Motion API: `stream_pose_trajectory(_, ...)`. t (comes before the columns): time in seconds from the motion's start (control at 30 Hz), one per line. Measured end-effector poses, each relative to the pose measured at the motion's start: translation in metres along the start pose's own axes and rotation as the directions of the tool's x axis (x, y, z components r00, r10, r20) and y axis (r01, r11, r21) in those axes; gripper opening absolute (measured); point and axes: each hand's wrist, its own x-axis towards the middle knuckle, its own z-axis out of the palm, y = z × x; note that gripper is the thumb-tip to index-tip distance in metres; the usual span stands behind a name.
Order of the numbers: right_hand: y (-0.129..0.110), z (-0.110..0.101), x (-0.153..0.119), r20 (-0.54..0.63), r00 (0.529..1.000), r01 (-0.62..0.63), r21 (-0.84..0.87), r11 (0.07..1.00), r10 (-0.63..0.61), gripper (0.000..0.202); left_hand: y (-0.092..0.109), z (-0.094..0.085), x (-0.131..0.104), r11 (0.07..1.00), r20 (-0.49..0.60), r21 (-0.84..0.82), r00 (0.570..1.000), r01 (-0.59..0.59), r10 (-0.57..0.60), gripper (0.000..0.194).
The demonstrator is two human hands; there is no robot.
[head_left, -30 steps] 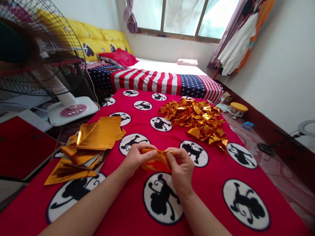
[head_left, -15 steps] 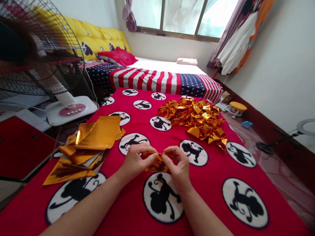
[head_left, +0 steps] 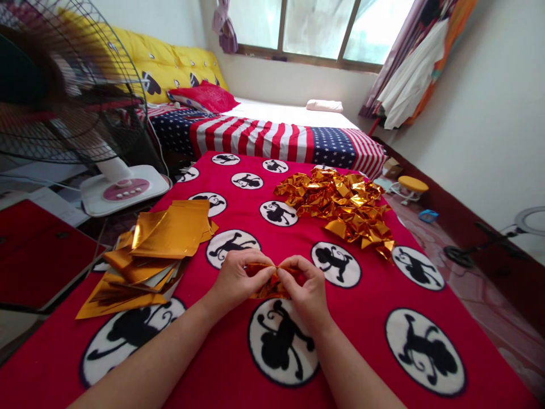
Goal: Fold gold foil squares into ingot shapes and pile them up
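Both hands meet over the middle of the red cloth with round monkey prints [head_left: 361,341]. My left hand [head_left: 240,275] pinches the upper edge of a sheet of gold foil paper [head_left: 272,291] between thumb and fingers. From the other side my right hand [head_left: 305,284] pinches the same edge, its thumb tip close beside the left one. The sheet's lower part shows below the thumbs; the rest is covered by the fingers. To the left lies a loose stack of flat gold foil sheets [head_left: 170,233]. Folded gold foil pieces [head_left: 336,199] form a heap at the far right.
An electric fan [head_left: 123,190] stands left of the table, its blades blurred. Behind the table is a bed with a stars-and-stripes cover [head_left: 272,139]. On the floor at right are a yellow-topped stool [head_left: 412,184] and a blue object [head_left: 428,216].
My thumbs and fingertips have come closer together along the foil's upper edge. The stack and the heap stay as they were.
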Motion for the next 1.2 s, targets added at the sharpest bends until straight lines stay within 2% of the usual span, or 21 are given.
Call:
stream_pose_trajectory(0.27,-0.001,0.001,0.0,-0.023,0.999,0.038,-0.071,0.997,-0.04,0.011,-0.003,0.001,0.001,0.999,-0.001,-0.029,0.999,0.046,-0.046,0.01)
stream_pose_trajectory(0.5,0.003,-0.007,0.001,-0.056,0.998,0.008,-0.071,0.997,-0.012,0.01,-0.011,-0.002,0.001,0.967,-0.057,-0.145,0.974,0.208,-0.218,0.018)
stream_pose_trajectory(0.73,0.005,-0.006,0.002,-0.043,0.996,-0.073,0.032,0.997,0.075,0.011,-0.012,-0.004,0.002,0.963,-0.085,-0.167,0.97,0.212,-0.229,0.017)
stream_pose_trajectory(0.93,0.015,-0.014,0.004,-0.089,0.985,-0.131,0.15,0.98,0.145,0.014,-0.011,-0.008,0.004,0.936,-0.121,-0.253,0.952,0.244,-0.281,0.02)
stream_pose_trajectory(1.07,0.016,-0.015,0.006,-0.098,0.984,-0.135,0.126,0.983,0.148,0.015,-0.015,-0.009,0.005,0.942,-0.128,-0.205,0.947,0.266,-0.296,0.02)
stream_pose_trajectory(1.2,0.015,-0.013,0.009,-0.097,0.984,-0.151,0.003,0.988,0.151,0.017,-0.02,-0.007,0.004,0.957,-0.164,-0.02,0.943,0.291,-0.29,0.021)
